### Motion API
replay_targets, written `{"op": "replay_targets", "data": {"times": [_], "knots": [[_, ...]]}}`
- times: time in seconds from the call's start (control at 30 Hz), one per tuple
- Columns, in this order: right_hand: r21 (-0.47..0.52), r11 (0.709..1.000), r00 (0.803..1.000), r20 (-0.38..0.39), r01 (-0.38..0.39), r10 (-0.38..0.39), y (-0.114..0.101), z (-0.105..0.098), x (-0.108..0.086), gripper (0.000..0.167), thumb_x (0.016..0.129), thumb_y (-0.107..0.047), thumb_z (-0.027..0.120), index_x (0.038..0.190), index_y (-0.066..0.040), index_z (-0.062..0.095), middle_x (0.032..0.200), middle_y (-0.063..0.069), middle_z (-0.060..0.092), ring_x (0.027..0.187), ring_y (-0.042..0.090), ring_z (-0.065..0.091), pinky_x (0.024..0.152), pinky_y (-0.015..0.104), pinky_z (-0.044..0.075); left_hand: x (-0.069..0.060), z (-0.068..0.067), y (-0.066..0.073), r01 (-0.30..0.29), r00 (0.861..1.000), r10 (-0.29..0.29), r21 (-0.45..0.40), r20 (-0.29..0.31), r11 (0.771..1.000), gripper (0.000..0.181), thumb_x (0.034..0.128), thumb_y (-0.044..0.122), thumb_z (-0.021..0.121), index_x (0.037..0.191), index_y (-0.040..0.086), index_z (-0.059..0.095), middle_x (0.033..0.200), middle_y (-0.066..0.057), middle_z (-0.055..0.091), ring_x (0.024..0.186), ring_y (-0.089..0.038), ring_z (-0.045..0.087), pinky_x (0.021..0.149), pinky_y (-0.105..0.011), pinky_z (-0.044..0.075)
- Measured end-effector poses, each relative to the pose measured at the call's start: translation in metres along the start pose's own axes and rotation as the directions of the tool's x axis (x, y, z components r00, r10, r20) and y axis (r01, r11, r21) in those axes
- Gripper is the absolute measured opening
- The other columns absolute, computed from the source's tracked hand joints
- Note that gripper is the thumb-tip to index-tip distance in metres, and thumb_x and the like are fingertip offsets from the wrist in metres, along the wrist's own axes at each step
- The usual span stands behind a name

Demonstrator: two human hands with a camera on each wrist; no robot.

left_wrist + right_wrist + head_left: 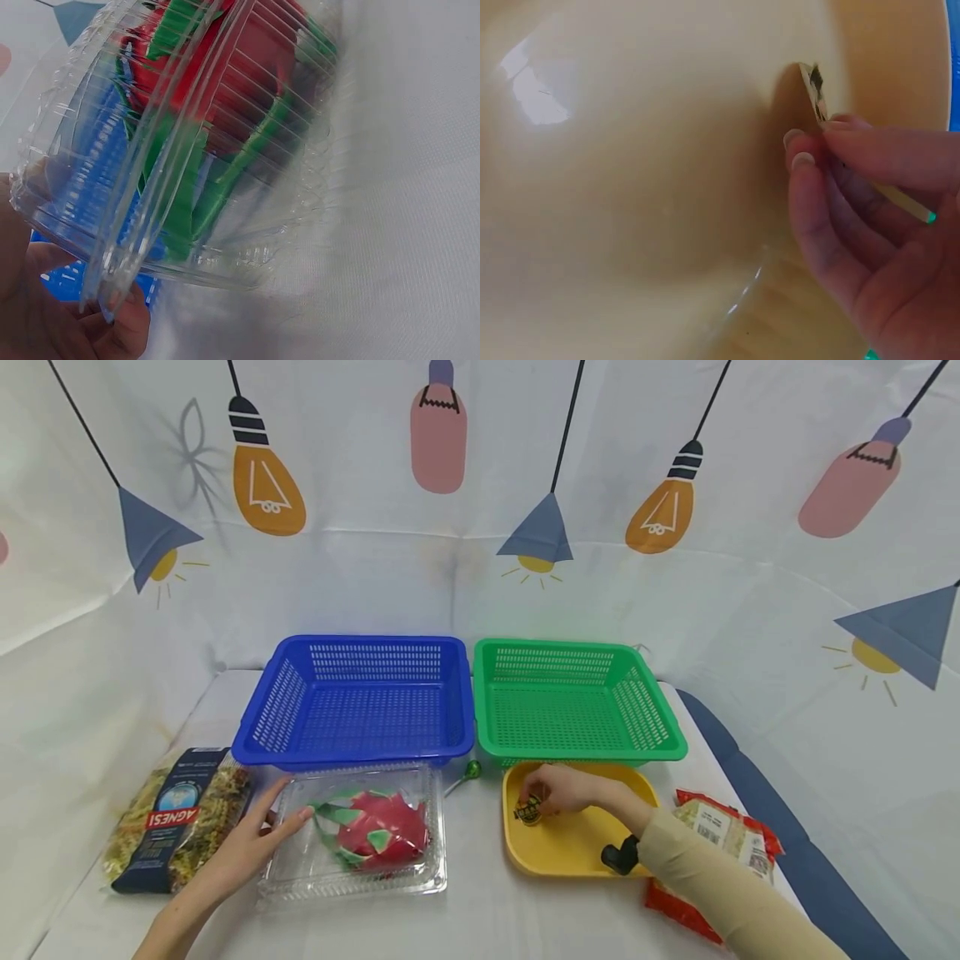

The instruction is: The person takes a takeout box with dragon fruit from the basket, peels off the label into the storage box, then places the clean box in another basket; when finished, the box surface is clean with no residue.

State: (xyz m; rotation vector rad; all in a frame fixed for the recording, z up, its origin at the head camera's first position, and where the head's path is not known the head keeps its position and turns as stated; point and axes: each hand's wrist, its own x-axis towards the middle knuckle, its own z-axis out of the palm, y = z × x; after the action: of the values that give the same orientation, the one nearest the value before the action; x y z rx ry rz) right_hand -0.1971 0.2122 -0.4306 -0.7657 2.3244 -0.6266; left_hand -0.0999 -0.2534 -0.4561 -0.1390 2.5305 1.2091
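Observation:
My left hand grips the left side of a clear plastic clamshell container, its thumb over the lid. Inside lies a red dragon fruit with green leaves, which look artificial. In the left wrist view, fingers curl at the container's rim. My right hand is over a yellow tray and pinches a small, flat, round black-and-gold piece between thumb and fingertips. Seen edge-on in the right wrist view, that thin piece stands above the tray floor.
Behind are a blue basket and a green basket. A green lollipop lies between container and tray. A pasta bag is at left; a red-edged bag lies right, partly under the right forearm.

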Motion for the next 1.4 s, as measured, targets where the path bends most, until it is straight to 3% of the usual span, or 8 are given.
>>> {"op": "replay_targets", "data": {"times": [0.2,0.37,0.5,0.63,0.77,1.17,1.4], "knots": [[-0.076,0.997,1.000,0.017,-0.016,0.018,0.001,0.003,0.005,0.027,0.079,0.008,0.068,0.102,-0.006,0.069,0.090,0.004,0.062,0.076,0.011,0.049,0.065,0.024,0.044,0.000,0.000,-0.001,0.009,1.000,-0.009,0.005,0.003,1.000,0.088,0.1017,0.048,0.052,0.161,0.006,0.003,0.089,-0.007,0.042,0.068,-0.016,0.038,0.057,-0.030,0.037],[-0.101,0.995,1.000,0.022,-0.020,0.022,0.002,0.007,0.010,0.025,0.076,0.008,0.071,0.096,-0.006,0.064,0.079,0.000,0.054,0.068,0.009,0.046,0.060,0.021,0.041,-0.001,0.000,0.000,0.004,1.000,-0.004,0.002,-0.002,1.000,0.086,0.1018,0.047,0.053,0.161,0.007,0.004,0.088,-0.007,0.042,0.067,-0.015,0.038,0.057,-0.029,0.037],[-0.141,0.990,0.999,0.022,-0.023,0.027,-0.001,0.010,0.014,0.018,0.082,-0.003,0.076,0.092,-0.007,0.061,0.076,-0.001,0.053,0.064,0.006,0.045,0.058,0.020,0.038,0.000,0.001,-0.001,0.004,1.000,-0.004,0.005,-0.004,1.000,0.087,0.1019,0.048,0.052,0.161,0.007,0.004,0.087,-0.006,0.042,0.067,-0.015,0.038,0.057,-0.029,0.037],[-0.159,0.986,0.998,0.022,-0.051,0.055,-0.001,0.012,0.015,0.021,0.087,-0.016,0.078,0.090,-0.008,0.059,0.075,-0.003,0.051,0.062,0.006,0.045,0.057,0.020,0.037,0.000,0.001,0.000,0.003,1.000,-0.003,-0.008,-0.005,1.000,0.087,0.1010,0.048,0.054,0.161,0.008,0.006,0.087,-0.007,0.043,0.067,-0.015,0.039,0.056,-0.029,0.038],[-0.157,0.983,0.994,0.039,-0.093,0.100,0.003,0.012,0.012,0.024,0.087,-0.019,0.079,0.088,-0.008,0.057,0.068,-0.005,0.048,0.054,0.007,0.044,0.053,0.020,0.035,0.000,0.002,0.000,-0.002,1.000,0.002,-0.023,-0.004,1.000,0.087,0.1004,0.048,0.055,0.161,0.008,0.007,0.086,-0.007,0.043,0.066,-0.015,0.040,0.055,-0.029,0.039],[-0.060,0.988,0.987,0.073,-0.141,0.145,0.013,0.008,0.006,0.025,0.087,-0.009,0.078,0.086,-0.005,0.053,0.067,-0.001,0.048,0.043,0.011,0.047,0.042,0.021,0.039,0.001,0.001,-0.002,-0.002,1.000,0.001,-0.007,-0.004,1.000,0.086,0.1014,0.047,0.054,0.160,0.006,0.006,0.087,-0.006,0.043,0.067,-0.016,0.039,0.056,-0.029,0.037],[-0.045,0.995,0.993,0.062,-0.093,0.096,0.017,0.003,-0.003,0.019,0.084,0.002,0.075,0.083,0.000,0.056,0.068,0.000,0.051,0.049,0.009,0.046,0.047,0.020,0.039,0.001,0.002,-0.004,-0.003,1.000,0.003,-0.008,-0.012,1.000,0.085,0.1018,0.046,0.054,0.160,0.006,0.007,0.087,-0.006,0.042,0.066,-0.015,0.039,0.056,-0.028,0.037]]}}
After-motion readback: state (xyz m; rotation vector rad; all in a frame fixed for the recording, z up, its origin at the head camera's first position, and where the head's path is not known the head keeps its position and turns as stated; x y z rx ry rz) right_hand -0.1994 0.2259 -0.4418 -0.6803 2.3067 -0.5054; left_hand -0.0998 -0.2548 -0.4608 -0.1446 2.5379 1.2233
